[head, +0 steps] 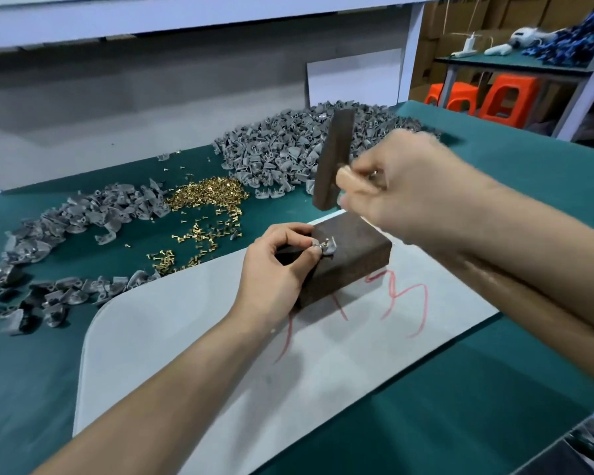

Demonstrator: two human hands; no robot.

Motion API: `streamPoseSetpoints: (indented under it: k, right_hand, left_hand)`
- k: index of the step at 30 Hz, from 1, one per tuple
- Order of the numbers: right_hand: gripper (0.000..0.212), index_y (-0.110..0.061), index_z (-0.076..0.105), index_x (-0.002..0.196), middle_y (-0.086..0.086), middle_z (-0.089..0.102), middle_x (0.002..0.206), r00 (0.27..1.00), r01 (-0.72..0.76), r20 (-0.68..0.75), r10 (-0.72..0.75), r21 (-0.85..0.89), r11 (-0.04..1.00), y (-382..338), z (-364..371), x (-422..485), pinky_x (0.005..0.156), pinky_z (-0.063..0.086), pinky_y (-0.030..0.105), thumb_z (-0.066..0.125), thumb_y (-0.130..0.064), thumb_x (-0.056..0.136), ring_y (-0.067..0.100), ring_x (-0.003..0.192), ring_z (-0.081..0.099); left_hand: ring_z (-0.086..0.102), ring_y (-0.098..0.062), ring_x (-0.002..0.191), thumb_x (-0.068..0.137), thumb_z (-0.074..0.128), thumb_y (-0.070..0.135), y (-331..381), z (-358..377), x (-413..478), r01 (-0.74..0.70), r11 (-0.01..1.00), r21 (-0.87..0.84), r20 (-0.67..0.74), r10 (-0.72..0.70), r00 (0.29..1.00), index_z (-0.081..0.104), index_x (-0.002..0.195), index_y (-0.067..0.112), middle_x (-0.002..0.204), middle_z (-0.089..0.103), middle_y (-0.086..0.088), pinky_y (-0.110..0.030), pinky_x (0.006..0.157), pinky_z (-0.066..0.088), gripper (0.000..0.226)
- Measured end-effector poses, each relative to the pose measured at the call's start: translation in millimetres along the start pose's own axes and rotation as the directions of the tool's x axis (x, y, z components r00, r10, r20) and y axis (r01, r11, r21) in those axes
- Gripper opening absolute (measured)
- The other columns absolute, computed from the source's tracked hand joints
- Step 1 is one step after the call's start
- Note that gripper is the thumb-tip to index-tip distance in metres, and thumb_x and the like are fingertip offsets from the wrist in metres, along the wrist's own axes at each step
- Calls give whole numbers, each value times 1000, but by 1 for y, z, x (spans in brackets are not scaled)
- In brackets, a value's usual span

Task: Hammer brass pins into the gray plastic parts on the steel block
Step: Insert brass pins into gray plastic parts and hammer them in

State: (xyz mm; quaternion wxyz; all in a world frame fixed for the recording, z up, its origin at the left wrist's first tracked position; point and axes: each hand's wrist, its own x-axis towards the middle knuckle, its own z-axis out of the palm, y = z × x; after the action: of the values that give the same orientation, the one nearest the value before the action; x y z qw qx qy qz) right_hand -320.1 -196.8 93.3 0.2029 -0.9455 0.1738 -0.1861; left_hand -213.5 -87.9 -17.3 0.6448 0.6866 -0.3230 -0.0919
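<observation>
A dark, rusty steel block [354,255] lies on a gray mat [192,337]. On its top my left hand [275,269] pinches a small gray plastic part [329,247] with a brass pin [324,242] standing in it. My right hand [402,186] grips a dark hammer [333,159], raised above the block's far edge with its head upright and blurred. Loose brass pins [206,195] lie in a heap to the left of the block.
A big heap of gray plastic parts [306,145] lies behind the block, and another spread [66,228] runs along the left of the green table [528,173]. Red scrawl [405,299] marks the mat. Orange stools [504,97] stand beyond the table's far right.
</observation>
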Motion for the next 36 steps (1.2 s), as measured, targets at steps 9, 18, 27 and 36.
streamPoseSetpoints:
  k: [9, 18, 27, 36]
  right_hand:
    - [23, 1, 57, 67, 11, 50, 51, 996, -54, 79, 49, 56, 997, 4, 1, -5, 38, 35, 21, 57, -15, 83, 14, 44, 33]
    - [27, -2, 50, 61, 6, 40, 49, 995, -85, 59, 84, 29, 996, 6, 6, -8, 37, 34, 16, 56, -15, 84, 18, 42, 28]
    - [27, 0, 52, 63, 4, 40, 48, 995, -54, 93, 47, 72, 996, 7, 6, -8, 36, 32, 17, 59, -15, 84, 14, 41, 29]
    - [34, 14, 62, 92, 1, 52, 43, 910, -387, 107, 400, 560, 733, 51, 15, 9, 35, 34, 12, 64, -19, 86, 11, 30, 40]
  left_hand:
    - [63, -4, 90, 80, 71, 0, 1, -1, 2, -9, 1000, 26, 1, 9, 1000, 64, 65, 19, 96, 68, 11, -19, 83, 48, 25]
    - [64, -10, 94, 80, 71, 0, 0, 1, -1, 1, 999, 34, -20, 0, 1000, 66, 68, 15, 100, 68, 4, -28, 88, 50, 20]
    - [63, -1, 87, 80, 70, -1, 1, 0, 0, -2, 1000, 21, -11, 3, 1000, 65, 67, 15, 96, 68, 9, -16, 80, 48, 21]
    - [61, -5, 102, 82, 69, 6, 3, -1, -3, 63, 998, 6, -3, -63, 998, 70, 68, 18, 104, 69, 12, -30, 93, 46, 18]
